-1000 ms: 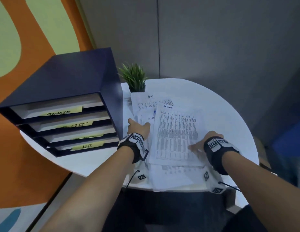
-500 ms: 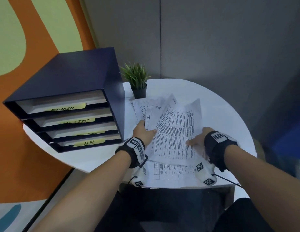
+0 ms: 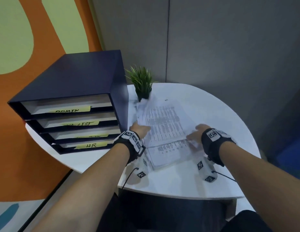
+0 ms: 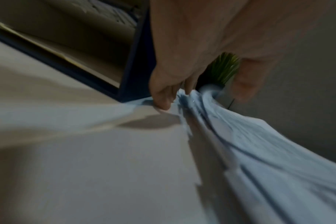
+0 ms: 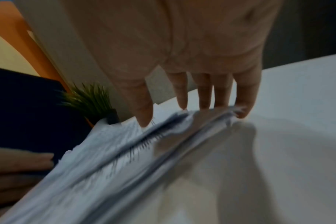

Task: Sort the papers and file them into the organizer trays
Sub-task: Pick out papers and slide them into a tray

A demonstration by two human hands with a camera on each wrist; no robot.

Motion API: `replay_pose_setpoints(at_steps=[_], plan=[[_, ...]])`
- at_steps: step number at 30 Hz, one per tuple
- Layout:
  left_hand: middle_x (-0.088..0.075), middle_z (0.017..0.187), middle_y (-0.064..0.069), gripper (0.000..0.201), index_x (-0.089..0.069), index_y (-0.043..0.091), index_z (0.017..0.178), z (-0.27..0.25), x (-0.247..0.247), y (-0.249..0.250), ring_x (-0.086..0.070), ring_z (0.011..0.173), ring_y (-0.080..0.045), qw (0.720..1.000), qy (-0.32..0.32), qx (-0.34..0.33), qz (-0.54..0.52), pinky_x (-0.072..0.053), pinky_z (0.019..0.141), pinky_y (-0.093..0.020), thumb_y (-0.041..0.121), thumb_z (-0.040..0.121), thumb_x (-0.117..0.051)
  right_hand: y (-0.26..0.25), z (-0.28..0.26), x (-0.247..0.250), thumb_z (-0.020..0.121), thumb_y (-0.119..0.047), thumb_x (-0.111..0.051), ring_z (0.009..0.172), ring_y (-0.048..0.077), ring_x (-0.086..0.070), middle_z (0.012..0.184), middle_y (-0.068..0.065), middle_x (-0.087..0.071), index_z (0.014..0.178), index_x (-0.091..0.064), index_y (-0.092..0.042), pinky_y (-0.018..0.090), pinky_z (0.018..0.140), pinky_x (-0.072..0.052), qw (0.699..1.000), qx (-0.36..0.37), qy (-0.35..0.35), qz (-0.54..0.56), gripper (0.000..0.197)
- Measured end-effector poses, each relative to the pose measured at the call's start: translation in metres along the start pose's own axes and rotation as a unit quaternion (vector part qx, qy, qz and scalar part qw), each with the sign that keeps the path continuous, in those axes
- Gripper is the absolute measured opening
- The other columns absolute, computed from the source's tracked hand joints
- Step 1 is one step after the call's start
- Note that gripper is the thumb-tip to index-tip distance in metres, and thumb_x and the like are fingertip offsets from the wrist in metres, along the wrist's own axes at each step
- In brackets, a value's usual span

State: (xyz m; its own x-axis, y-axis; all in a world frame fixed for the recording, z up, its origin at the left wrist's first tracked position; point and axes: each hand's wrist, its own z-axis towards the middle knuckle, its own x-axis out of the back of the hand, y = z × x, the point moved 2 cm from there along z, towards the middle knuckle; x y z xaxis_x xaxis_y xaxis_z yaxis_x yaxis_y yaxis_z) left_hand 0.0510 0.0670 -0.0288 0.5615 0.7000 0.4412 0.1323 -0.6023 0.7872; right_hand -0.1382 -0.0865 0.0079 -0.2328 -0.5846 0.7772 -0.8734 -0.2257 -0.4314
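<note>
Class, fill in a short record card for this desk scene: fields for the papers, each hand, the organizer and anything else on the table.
papers: loose printed stack on the white table
left hand: pinches the stack's left edge
right hand: straight fingers press its right edge
organizer: dark blue, four trays; labels ADMIN and HR readable, the others unclear
other: small potted plant behind the papers

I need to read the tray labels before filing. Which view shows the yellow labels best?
The head view: the yellow labels face the camera, with ADMIN and HR readable. The left wrist view catches only blurred tray edges; the right wrist view shows just the organizer's dark side.
</note>
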Motion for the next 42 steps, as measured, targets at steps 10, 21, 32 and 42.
replay_pose_setpoints(at_steps=[10, 21, 32, 42], plan=[[-0.055, 0.129, -0.01, 0.084, -0.034, 0.01, 0.14, -0.002, -0.005, 0.007, -0.063, 0.108, -0.031, 1.0, -0.008, 0.027, 0.012, -0.054, 0.091, -0.042, 0.041, 0.072, -0.072, 0.005, 0.01, -0.02, 0.077, -0.034, -0.071, 0.055, 0.022, -0.051, 0.063, 0.003, -0.056, 0.071, -0.056, -0.012, 0.024, 0.055, -0.044, 0.997, -0.043, 0.052, 0.045, 0.028], [-0.05, 0.136, -0.007, 0.085, -0.023, 0.022, 0.152, -0.031, -0.012, -0.016, -0.057, 0.112, -0.026, 0.983, -0.045, -0.091, 0.151, -0.051, 0.091, -0.032, 0.0, 0.081, -0.064, 0.028, -0.023, -0.025, 0.066, -0.028, -0.072, 0.066, 0.02, -0.063, 0.072, 0.003, -0.067, 0.09, -0.07, -0.01, 0.044, 0.083, -0.052, 0.994, -0.082, -0.044, 0.051, 0.03], [-0.04, 0.147, -0.005, 0.099, -0.022, 0.018, 0.152, -0.073, -0.009, -0.055, -0.047, 0.129, -0.024, 0.967, -0.139, -0.115, 0.182, -0.045, 0.098, -0.029, 0.004, 0.07, -0.077, 0.077, -0.067, -0.038, 0.058, -0.025, -0.081, 0.086, 0.031, -0.069, 0.098, 0.015, -0.072, 0.102, -0.066, -0.004, 0.047, 0.082, -0.056, 0.991, -0.112, -0.068, 0.037, 0.051], [-0.058, 0.109, 0.004, 0.071, -0.029, 0.011, 0.148, -0.074, 0.003, -0.05, -0.059, 0.081, -0.013, 0.987, -0.126, -0.094, 0.031, -0.052, 0.081, -0.036, 0.011, 0.088, -0.067, 0.05, -0.044, -0.027, 0.061, -0.041, -0.071, 0.098, 0.035, -0.058, 0.111, 0.011, -0.056, 0.113, -0.048, -0.013, 0.047, 0.089, -0.051, 0.992, -0.046, 0.093, -0.076, 0.064]])
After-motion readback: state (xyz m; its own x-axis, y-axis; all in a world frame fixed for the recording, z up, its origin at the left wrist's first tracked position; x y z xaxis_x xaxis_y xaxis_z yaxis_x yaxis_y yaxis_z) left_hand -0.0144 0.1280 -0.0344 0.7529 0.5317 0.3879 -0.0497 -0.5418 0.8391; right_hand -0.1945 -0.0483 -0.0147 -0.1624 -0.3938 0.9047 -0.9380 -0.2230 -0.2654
